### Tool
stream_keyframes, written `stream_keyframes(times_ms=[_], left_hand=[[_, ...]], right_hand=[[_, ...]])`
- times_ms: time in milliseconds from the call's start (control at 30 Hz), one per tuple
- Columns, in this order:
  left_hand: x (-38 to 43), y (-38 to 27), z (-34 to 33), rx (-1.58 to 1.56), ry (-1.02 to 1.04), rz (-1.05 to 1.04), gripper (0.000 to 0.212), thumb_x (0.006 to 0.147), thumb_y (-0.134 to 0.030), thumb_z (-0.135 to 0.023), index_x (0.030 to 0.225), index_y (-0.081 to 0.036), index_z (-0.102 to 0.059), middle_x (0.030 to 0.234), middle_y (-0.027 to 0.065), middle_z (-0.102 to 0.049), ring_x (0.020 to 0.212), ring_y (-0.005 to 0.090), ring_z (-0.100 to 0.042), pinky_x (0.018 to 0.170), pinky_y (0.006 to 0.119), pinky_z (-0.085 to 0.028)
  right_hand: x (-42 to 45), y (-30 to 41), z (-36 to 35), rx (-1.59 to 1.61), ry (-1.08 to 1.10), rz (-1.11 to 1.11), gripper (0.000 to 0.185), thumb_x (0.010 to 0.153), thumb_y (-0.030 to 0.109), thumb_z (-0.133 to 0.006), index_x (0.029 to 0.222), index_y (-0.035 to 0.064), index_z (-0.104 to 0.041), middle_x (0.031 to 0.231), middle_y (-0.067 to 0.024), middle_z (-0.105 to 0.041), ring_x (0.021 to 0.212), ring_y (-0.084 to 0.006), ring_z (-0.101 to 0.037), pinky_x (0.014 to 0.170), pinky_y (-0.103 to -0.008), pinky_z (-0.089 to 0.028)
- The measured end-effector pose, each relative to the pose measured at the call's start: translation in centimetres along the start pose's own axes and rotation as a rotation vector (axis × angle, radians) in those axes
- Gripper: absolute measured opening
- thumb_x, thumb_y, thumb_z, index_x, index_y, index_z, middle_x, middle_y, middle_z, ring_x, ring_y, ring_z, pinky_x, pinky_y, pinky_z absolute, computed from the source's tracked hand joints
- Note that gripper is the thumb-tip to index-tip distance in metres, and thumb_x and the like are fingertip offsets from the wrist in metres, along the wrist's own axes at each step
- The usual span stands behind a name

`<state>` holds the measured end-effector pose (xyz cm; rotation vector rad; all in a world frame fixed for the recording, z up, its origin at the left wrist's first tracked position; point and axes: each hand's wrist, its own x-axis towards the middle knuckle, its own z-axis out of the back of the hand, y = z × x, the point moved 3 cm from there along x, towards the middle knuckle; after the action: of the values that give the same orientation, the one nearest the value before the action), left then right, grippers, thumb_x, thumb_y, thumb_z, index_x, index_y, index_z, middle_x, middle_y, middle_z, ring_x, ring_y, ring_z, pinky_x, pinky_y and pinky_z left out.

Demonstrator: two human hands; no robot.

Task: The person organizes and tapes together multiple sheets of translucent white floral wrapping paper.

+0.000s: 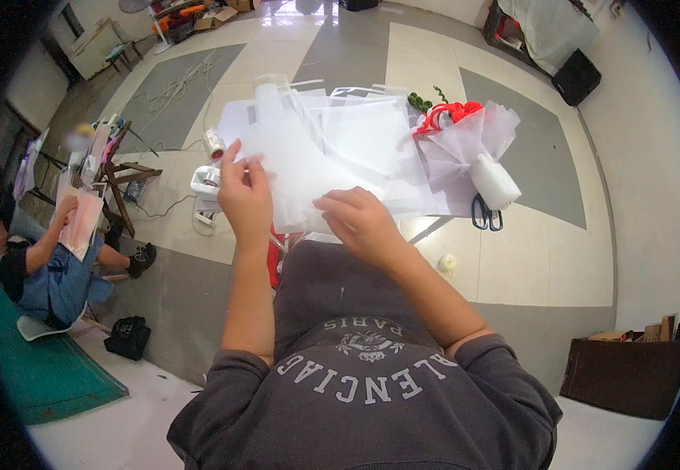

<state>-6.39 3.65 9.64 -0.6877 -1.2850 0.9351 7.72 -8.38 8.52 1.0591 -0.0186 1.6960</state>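
Observation:
My left hand [246, 197] is raised over the left edge of a white translucent sheet [304, 158], its fingers apart and partly curled. No object shows clearly in it. Over the sheet's near edge is my right hand [364, 225], palm turned down with the fingers bent; its fingertips hide whether it pinches the sheet. More clear and white sheets [363, 126] lie overlapping beneath and behind. Beside my left hand are a white tape dispenser [205, 181] and a roll of clear tape [213, 144]. Dark-handled scissors [486, 212] hang over the table's near right edge.
At the table's right lies a wrapped bouquet [463, 141] with red ribbon and a white wrapped base. Green leaves [419, 103] stick out behind it. To the left, a seated person [52, 258] holds a pinkish sheet packet [84, 220]. Cables [175, 88] cross the floor.

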Motion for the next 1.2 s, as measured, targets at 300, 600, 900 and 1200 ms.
stream_keyframes(times_ms=[300, 600, 900, 1200], left_hand=[[0.7, -1.4, 0.3, -0.191, -0.056, -0.001, 0.04, 0.088, -0.001, -0.049, 0.126, 0.003, -0.038, 0.086, 0.0112, -0.065, 0.064, 0.0097, -0.061, 0.054, 0.022, -0.048], [0.0, 0.9, 0.1, -0.052, -0.012, 0.058, 0.044, 0.087, 0.002, -0.048, 0.129, 0.002, -0.034, 0.094, 0.0161, -0.064, 0.082, 0.0138, -0.061, 0.068, 0.024, -0.049], [0.2, 0.9, 0.4, -0.118, -0.085, 0.01, 0.047, 0.086, 0.001, -0.048, 0.131, -0.001, -0.033, 0.097, 0.0155, -0.062, 0.071, 0.0151, -0.062, 0.062, 0.026, -0.05], [-0.2, -1.7, 0.9, -0.091, 0.067, 0.096, 0.063, 0.087, 0.004, -0.044, 0.143, -0.01, -0.018, 0.109, 0.0167, -0.057, 0.075, 0.0139, -0.061, 0.063, 0.024, -0.05]], right_hand=[[0.3, 0.7, 1.6, -0.003, -0.201, 0.031, 0.026, 0.07, 0.003, -0.067, 0.095, 0.0091, -0.063, 0.09, -0.0067, -0.063, 0.075, -0.0247, -0.057, 0.068, -0.0351, -0.046], [-2.0, 0.1, -0.4, 0.026, -0.031, -0.059, 0.021, 0.07, 0.004, -0.068, 0.089, 0.0075, -0.063, 0.083, -0.0075, -0.061, 0.08, -0.0259, -0.057, 0.072, -0.0369, -0.043], [-1.8, 0.0, -0.5, 0.032, -0.11, -0.144, 0.018, 0.074, 0.001, -0.063, 0.092, 0.0046, -0.064, 0.087, -0.0109, -0.064, 0.082, -0.028, -0.058, 0.073, -0.0365, -0.046], [-2.2, -0.9, 0.3, 0.053, -0.213, -0.227, 0.02, 0.075, 0.001, -0.063, 0.094, 0.0062, -0.064, 0.088, -0.0104, -0.065, 0.082, -0.0275, -0.059, 0.072, -0.036, -0.047]])
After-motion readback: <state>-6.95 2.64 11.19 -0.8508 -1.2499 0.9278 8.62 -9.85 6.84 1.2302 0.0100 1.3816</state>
